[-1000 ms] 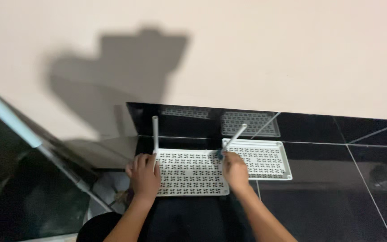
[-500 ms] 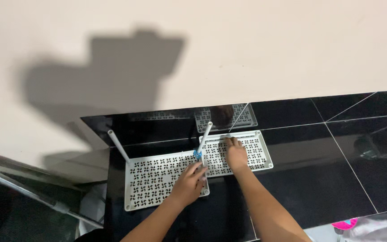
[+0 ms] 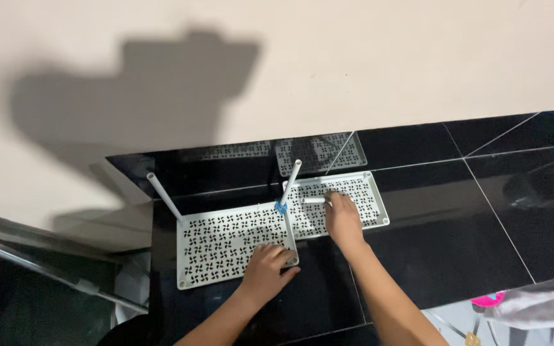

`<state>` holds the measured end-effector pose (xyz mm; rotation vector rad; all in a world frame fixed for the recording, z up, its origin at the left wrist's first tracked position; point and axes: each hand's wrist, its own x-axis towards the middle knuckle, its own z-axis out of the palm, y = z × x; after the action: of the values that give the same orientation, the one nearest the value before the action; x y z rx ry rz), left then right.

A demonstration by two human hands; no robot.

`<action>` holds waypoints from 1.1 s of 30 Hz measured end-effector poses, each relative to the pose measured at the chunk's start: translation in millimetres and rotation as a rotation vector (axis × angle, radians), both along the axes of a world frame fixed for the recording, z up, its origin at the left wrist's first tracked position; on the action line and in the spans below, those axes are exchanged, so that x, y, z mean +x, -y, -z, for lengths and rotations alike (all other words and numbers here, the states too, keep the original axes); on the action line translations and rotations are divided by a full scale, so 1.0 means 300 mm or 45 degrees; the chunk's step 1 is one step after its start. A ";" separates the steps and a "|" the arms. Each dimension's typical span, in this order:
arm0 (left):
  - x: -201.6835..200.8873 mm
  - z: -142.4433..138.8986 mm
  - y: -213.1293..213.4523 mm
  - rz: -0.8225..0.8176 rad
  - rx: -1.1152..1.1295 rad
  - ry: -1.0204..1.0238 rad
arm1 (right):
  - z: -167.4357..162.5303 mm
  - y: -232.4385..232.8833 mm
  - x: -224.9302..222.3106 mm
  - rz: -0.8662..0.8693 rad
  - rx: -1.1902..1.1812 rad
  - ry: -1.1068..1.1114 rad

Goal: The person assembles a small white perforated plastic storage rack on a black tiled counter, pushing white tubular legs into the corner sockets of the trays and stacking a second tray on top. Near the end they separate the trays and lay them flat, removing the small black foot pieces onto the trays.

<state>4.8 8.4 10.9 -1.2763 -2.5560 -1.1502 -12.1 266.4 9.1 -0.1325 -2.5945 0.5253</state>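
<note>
Left hand [image 3: 267,269] clamps the near right corner of the nearer perforated white shelf panel [image 3: 232,243], with a white tube [image 3: 163,198] leaning up from its far left corner, away from the grip. Right hand [image 3: 342,218] pinches a short white tube [image 3: 314,200] flat on the second panel [image 3: 347,202]. It looks like pole-fitting; seating that tube likely means standing it upright, with open black tile [image 3: 456,224] to the right.

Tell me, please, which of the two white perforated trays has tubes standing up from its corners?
The nearer, left tray, which the left hand grips at its right corner. Two tubes rise from its far corners; the far tray under the right hand has none standing.
</note>
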 end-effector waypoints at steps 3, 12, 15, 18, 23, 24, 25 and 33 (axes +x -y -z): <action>0.032 0.024 0.014 -0.033 0.007 0.016 | -0.091 0.083 0.083 -0.053 -0.159 -0.120; 0.050 0.007 0.256 -0.179 0.045 -0.083 | -0.341 0.469 0.182 -0.247 -0.551 0.002; 0.062 0.016 0.406 -0.458 0.123 -0.241 | -0.355 0.603 0.163 -0.401 -0.571 -0.028; 0.087 0.037 0.558 -0.757 0.234 -0.255 | -0.345 0.738 0.128 -0.497 -0.721 0.120; 0.110 0.089 0.754 -0.964 0.231 0.128 | -0.322 0.953 0.101 -0.734 -0.862 0.291; 0.113 0.104 0.776 -0.921 0.302 0.183 | -0.318 0.983 0.104 -0.770 -0.809 0.301; 0.117 0.119 0.793 -0.873 0.373 0.237 | -0.313 1.013 0.104 -0.795 -0.795 0.321; 0.108 0.228 0.831 -0.918 0.345 0.283 | -0.283 1.120 0.093 -0.865 -0.476 0.344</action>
<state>37.3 -240.8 -57.5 -0.1337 -2.5161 -1.4203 15.8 -69.7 94.1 0.6172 -2.7310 1.3068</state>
